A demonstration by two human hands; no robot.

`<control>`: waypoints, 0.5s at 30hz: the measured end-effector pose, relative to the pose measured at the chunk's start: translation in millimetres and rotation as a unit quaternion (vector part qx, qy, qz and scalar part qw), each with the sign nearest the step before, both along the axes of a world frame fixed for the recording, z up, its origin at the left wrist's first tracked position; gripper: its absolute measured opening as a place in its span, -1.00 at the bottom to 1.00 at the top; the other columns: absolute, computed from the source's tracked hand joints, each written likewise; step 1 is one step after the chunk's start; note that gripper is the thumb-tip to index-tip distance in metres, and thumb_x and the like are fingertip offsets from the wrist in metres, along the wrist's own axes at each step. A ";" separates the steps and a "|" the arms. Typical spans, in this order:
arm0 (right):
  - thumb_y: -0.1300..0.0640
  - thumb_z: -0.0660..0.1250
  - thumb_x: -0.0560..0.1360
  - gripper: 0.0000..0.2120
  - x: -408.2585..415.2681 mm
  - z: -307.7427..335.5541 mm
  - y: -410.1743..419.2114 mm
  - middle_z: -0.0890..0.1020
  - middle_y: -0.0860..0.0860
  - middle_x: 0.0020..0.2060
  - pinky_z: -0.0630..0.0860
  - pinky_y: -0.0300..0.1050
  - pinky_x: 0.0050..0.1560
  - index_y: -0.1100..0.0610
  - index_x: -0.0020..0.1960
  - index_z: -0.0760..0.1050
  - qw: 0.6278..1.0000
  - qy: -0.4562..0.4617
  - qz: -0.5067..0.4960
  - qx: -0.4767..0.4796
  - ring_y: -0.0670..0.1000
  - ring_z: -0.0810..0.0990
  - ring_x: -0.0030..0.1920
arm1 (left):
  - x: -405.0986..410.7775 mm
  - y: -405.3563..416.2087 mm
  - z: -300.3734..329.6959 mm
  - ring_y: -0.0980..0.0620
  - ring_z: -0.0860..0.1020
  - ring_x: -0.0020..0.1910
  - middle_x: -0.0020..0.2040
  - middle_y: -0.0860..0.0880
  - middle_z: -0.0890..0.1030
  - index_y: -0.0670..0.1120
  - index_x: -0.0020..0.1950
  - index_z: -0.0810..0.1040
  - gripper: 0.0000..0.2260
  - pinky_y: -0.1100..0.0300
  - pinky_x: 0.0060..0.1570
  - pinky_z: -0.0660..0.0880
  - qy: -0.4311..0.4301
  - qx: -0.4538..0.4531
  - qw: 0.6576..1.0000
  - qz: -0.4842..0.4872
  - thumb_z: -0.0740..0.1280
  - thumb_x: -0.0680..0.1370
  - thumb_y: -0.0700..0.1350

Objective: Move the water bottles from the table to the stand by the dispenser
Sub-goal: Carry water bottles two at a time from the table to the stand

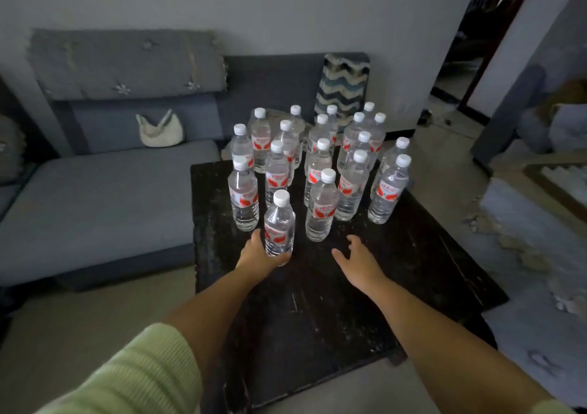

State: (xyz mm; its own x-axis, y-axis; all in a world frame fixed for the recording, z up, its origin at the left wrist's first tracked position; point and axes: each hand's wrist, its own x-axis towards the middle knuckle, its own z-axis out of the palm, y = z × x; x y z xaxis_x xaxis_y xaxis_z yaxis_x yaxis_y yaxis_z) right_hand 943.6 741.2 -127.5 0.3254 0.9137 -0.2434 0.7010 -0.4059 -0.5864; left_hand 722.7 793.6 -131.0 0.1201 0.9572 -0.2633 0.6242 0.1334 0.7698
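Several clear water bottles with white caps and red labels stand upright on a low black table [365,286]. My left hand [258,255] grips the lower part of the nearest bottle [279,223], which stands at the front of the group. My right hand [359,258] hovers over the table with its fingers spread, holding nothing, just short of another front bottle [320,210]. Neither the stand nor the dispenser is in view.
A grey sofa [95,197] runs along the left, with a small white bag [160,131] on its seat. A zigzag-patterned cushion [343,89] leans behind the bottles. A doorway [470,48] opens at the right. Rubble and clutter lie on the floor at the right.
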 end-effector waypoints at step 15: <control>0.13 0.57 0.31 -0.17 3.0 -55.0 133.8 0.44 0.02 0.35 0.33 -0.11 0.35 0.08 0.45 0.20 0.960 0.241 -0.027 0.142 0.00 0.41 0.35 | 38.3 62.4 -50.9 0.12 0.55 0.11 0.15 0.12 0.56 0.07 0.37 0.31 -0.29 0.21 0.10 0.46 -0.162 0.009 0.974 0.161 0.56 0.30 0.02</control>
